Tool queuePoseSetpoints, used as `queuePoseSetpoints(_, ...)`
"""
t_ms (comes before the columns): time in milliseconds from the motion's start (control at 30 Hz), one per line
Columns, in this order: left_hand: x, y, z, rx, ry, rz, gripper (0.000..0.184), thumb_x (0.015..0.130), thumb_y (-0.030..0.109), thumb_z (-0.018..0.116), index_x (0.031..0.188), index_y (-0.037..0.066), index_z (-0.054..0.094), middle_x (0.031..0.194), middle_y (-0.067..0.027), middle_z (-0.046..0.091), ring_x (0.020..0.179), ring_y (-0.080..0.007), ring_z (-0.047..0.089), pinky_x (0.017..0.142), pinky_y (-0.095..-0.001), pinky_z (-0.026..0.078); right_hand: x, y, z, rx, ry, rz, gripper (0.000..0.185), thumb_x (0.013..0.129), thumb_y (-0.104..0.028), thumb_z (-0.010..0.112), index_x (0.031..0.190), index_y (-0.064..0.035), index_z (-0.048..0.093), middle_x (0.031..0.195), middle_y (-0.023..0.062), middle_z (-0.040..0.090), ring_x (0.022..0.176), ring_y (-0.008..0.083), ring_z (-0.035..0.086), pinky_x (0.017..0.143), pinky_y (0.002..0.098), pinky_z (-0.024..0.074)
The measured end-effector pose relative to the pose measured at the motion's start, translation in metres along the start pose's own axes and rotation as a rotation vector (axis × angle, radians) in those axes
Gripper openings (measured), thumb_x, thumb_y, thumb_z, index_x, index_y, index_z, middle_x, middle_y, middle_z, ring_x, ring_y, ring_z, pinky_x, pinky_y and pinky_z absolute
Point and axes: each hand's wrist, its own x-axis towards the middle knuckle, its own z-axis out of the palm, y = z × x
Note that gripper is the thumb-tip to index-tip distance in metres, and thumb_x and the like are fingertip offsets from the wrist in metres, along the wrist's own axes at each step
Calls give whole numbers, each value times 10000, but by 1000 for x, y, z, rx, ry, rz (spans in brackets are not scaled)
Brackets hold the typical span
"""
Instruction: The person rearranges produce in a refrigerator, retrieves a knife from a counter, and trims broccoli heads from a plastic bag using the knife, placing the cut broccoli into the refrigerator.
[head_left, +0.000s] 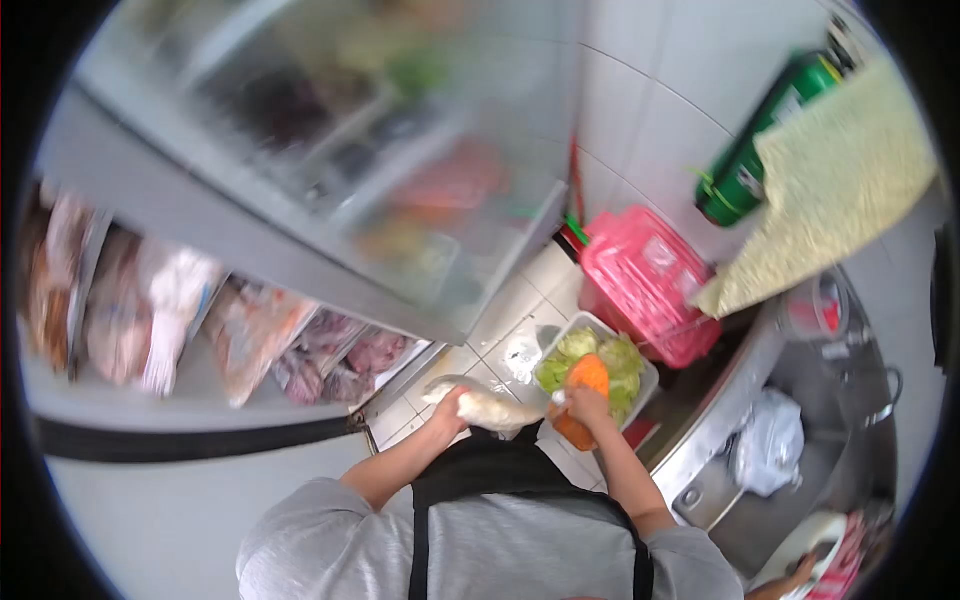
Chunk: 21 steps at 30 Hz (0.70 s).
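Observation:
My left hand (452, 410) is closed round a long, pale, whitish bundle (490, 411), which looks like a filled plastic bag; its contents cannot be made out. My right hand (588, 405) grips an orange bag (590, 373) that shows above and below the fingers, with a small white end beside the thumb. What fills it is unclear, perhaps shredded carrot. Just beyond and partly under the orange bag, a clear plastic tub (649, 392) of pale green cut leaves (622, 358) stands low on the tiled floor.
An open fridge with a glass door (430, 250) holds bagged meat (255, 335) on the left. A pink lidded bin (645, 265) stands behind the tub. The steel sink (720, 480) contains a plastic bag (770, 440). Another person's hand (795, 580) is near a white bowl (805, 550).

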Motion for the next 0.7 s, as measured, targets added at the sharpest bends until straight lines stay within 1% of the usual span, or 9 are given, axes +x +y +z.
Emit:
queuePoseSetpoints(100, -31, 24, -83, -111, 88, 180, 337, 748, 127, 544, 1054, 6, 469, 986, -163, 551, 904, -330, 549, 834, -476, 435, 1, -75, -25, -12, -129, -359, 217, 695, -163, 522, 895, -152, 606, 884, 116, 574, 835, 286, 569, 715, 399, 457)
queuePoseSetpoints(167, -60, 40, -125, -148, 138, 289, 384, 717, 64, 559, 1082, 3, 454, 973, -151, 554, 904, -321, 550, 819, -471, 448, 8, -130, -28, 68, -181, -653, 216, 678, -139, 528, 882, -140, 599, 870, 117, 571, 831, 297, 561, 718, 395, 450)
queuePoseSetpoints(233, -82, 50, -157, -199, 224, 481, 435, 687, 18, 572, 1102, 0, 443, 967, -141, 557, 884, -316, 561, 791, -458, 468, 11, -190, -31, 137, -215, -819, 218, 649, -123, 556, 864, -125, 593, 834, 126, 565, 836, 310, 550, 716, 393, 441)
queuePoseSetpoints(300, -104, 64, -184, -248, 242, 536, 426, 681, 24, 580, 1086, 0, 450, 961, -140, 559, 850, -310, 575, 761, -451, 483, 20, -249, -33, 172, -271, -918, 207, 634, -135, 596, 838, -104, 589, 809, 139, 576, 818, 319, 553, 696, 396, 439)
queuePoseSetpoints(367, -115, 78, -215, -324, 227, 518, 389, 700, 52, 577, 1068, 9, 459, 960, -136, 562, 855, -311, 575, 759, -449, 484, 24, -301, -32, 261, -247, -890, 223, 633, -166, 618, 842, -93, 596, 807, 148, 594, 800, 317, 563, 687, 390, 444)
queuePoseSetpoints(433, -126, 87, -235, -376, 226, 495, 372, 711, 68, 575, 1062, 15, 463, 962, -135, 564, 860, -309, 575, 757, -447, 484, 41, -339, -31, 207, -117, -884, 243, 642, -185, 623, 865, -93, 602, 836, 152, 604, 795, 317, 571, 691, 391, 448)
queuePoseSetpoints(500, -132, 98, -249, -385, 211, 457, 355, 722, 84, 574, 1055, 21, 467, 964, -134, 566, 864, -307, 575, 756, -444, 485, 52, -369, -49, 106, -87, -726, 253, 649, -180, 613, 889, -98, 607, 844, 148, 606, 813, 316, 572, 713, 391, 449)
queuePoseSetpoints(633, -118, 107, -268, -425, 156, 465, 311, 738, 107, 574, 1029, 32, 490, 938, -135, 581, 850, -305, 584, 767, -438, 482, 69, -374, -83, 147, 59, -623, 244, 667, -156, 596, 898, -77, 593, 848, 165, 601, 839, 325, 565, 727, 400, 445)
queuePoseSetpoints(700, -111, 115, -267, -377, 158, 384, 297, 739, 108, 576, 1016, 33, 502, 927, -136, 585, 841, -307, 586, 774, -444, 479, 69, -366, -84, 39, 184, -494, 237, 682, -132, 579, 907, -60, 575, 871, 181, 589, 863, 335, 556, 742, 405, 441)
